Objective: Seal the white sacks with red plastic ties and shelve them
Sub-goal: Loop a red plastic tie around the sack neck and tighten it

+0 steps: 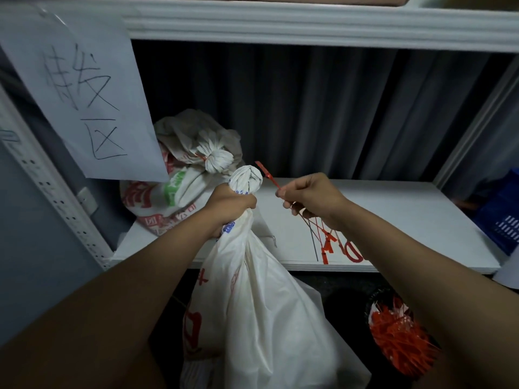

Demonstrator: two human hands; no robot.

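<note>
My left hand [229,204] grips the twisted neck of a white sack [266,304] that hangs in front of the shelf edge, its bunched top sticking up above my fist. My right hand [309,196] pinches a red plastic tie [266,174] whose flat tag end points up toward the sack's top; several more red ties [325,242] dangle from the same hand. A sealed white sack [179,189] with red and green print lies at the left of the white shelf [393,220], its neck closed with a red tie.
A paper sign [84,94] with handwritten characters hangs at the upper left. A dark bag full of red ties [398,335] sits low right, below the shelf. A blue crate [502,214] stands at the far right. A dark curtain backs the shelf.
</note>
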